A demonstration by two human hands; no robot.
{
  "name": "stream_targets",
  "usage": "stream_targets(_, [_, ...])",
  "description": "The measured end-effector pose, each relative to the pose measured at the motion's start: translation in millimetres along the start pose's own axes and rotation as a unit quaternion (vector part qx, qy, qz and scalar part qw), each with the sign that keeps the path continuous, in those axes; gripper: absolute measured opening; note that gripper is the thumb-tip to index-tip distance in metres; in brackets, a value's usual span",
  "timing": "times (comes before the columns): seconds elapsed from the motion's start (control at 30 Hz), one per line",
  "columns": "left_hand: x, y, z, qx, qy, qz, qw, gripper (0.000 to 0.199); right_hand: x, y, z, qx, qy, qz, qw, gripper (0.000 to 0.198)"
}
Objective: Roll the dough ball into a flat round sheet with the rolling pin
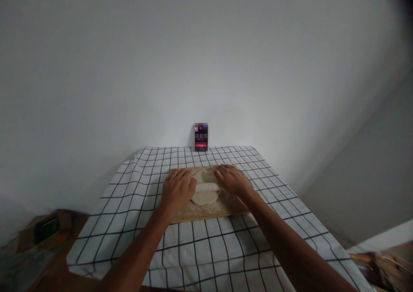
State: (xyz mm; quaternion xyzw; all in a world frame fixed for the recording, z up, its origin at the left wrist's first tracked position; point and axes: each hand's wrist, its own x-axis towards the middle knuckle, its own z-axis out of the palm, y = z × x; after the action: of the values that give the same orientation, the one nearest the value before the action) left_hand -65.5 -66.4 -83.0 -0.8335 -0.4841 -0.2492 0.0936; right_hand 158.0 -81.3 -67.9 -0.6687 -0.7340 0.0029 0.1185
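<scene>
A pale, flour-dusted rolling pin lies crosswise over a flat, rounded sheet of dough. Over its left end my left hand is curled, the thumb pointing inward along it. My right hand covers the right end, with its fingers reaching over the far side. Both ends of the pin are hidden under the hands. The dough shows in front of the pin and also behind it. Beneath everything is a wooden board with flour smeared on its surface.
The board rests on a table with a white, black-checked cloth. A dark, blurred-out upright object stands at the back against the white wall. A cardboard box sits low at the left; brownish items lie low at the right.
</scene>
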Motion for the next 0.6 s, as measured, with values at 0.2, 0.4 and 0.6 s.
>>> stream_targets(0.2, [-10.3,0.9,3.3,-0.007,0.017,0.014,1.000,0.035,-18.0,-4.9,-2.7,-0.007,0.009,0.003,1.000,0.045])
stream_targets(0.4, [-29.2,5.1,7.4,-0.012,0.035,0.010,0.999,0.039,-46.5,-11.9,3.4,-0.019,0.028,-0.013,0.999,0.043])
stream_targets(0.6, [-35.1,7.6,4.5,-0.009,0.038,0.009,0.999,0.040,-49.1,-12.1,8.2,0.003,0.046,-0.015,0.999,0.045])
